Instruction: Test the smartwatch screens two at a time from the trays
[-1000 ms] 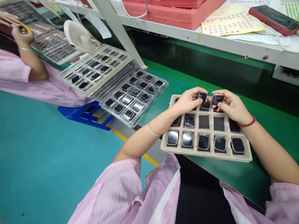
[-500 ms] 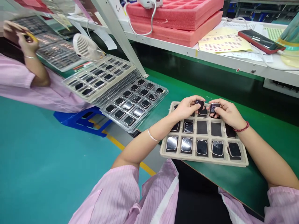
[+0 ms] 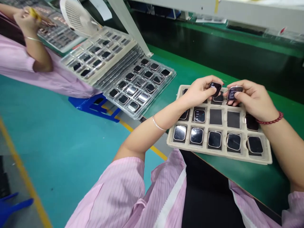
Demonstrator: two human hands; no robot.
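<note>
My left hand [image 3: 204, 90] is closed on a smartwatch without a strap [image 3: 215, 88], thumb on its lit screen. In my right hand [image 3: 254, 96] is a second smartwatch [image 3: 232, 93], its screen showing small lines of text. Both are held above the far row of a cream compartment tray [image 3: 220, 154]. Several dark-screened watches lie in the near row, and one watch [image 3: 199, 116] in the middle row has a lit screen. Two middle-row compartments hold only dark pads [image 3: 233, 119]. My fingers partly hide the far row, and my right wrist is beside the watch at the middle row's right end.
Stacked clear plastic trays [image 3: 142, 87] of watches lie on the green bench to the left, near a white fan [image 3: 77, 17]. A metal post [image 3: 133, 28] rises behind them. A co-worker's hand [image 3: 28, 20] holds something yellow, and a blue stool [image 3: 95, 106] stands below.
The view has tilted down and shifted, so the shelf's red foam and phone have left the picture. Both hands still hold their watches over the tray.
</note>
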